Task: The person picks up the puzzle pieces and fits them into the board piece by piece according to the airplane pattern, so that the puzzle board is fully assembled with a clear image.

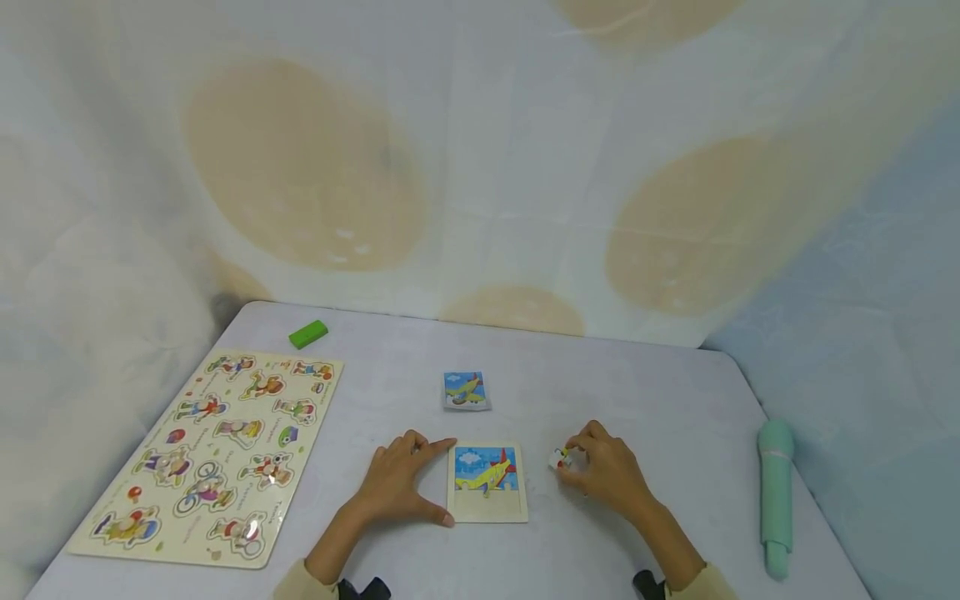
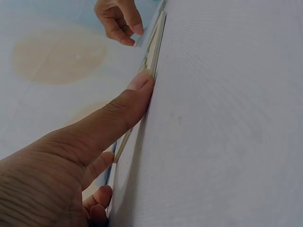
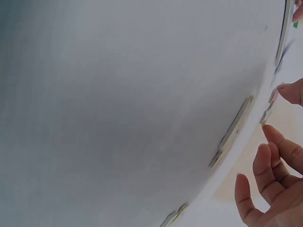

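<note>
A small square wooden puzzle board lies flat in the middle of the table. Its upper part shows a yellow airplane on blue; the lower strip is bare wood. My left hand holds the board at its left side, forefinger at the far corner and thumb at the near one. In the left wrist view the thumb presses on the board's edge. To the right of the board, my right hand pinches a puzzle piece, white with bits of red and yellow, between thumb and fingers.
Behind the board lies a small airplane picture card. A large puzzle board with figures covers the left side, a green block beyond it. A mint-green cylinder lies at the right edge. Thin flat pieces show in the right wrist view.
</note>
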